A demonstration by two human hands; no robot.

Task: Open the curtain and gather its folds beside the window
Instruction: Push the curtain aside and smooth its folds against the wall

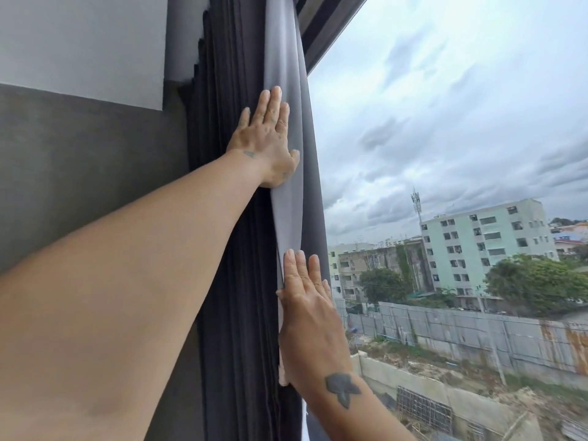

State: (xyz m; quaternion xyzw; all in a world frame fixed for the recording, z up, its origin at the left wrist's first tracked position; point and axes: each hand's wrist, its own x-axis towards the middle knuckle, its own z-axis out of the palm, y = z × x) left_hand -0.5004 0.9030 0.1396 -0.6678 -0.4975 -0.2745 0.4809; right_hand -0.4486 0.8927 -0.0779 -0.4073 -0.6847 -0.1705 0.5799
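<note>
The curtain (241, 249) is pulled all the way over to the left side of the window (445, 154). It hangs in a tight bunch of dark folds right next to the grey wall (79, 170). The glass is bare, and the sky and buildings outside show through it. So the opening part looks done.

What is left looks like the tidying part. The last flap of the curtain, the pale grey side (286, 90), sits on the outside of the bunch, nearest the glass. Both hands are on it.

The left hand (267, 138) is up high. It is open and flat, with the fingers straight and close together, and the palm presses on the pale flap. It is not gripping anything. The thumb lies at the edge of the flap.

The right hand (308, 313) is lower down. It is also open and flat, fingers pointing up, pressing on the same flap. It is hard to tell if its thumb is hooked behind the edge of the cloth.

I think the job is nearly finished. The folds are together beside the window, and the hands seem to be patting and smoothing them so they lie neat. The bottom of the curtain is out of sight, so I cannot tell if it is tidy down there.
</note>
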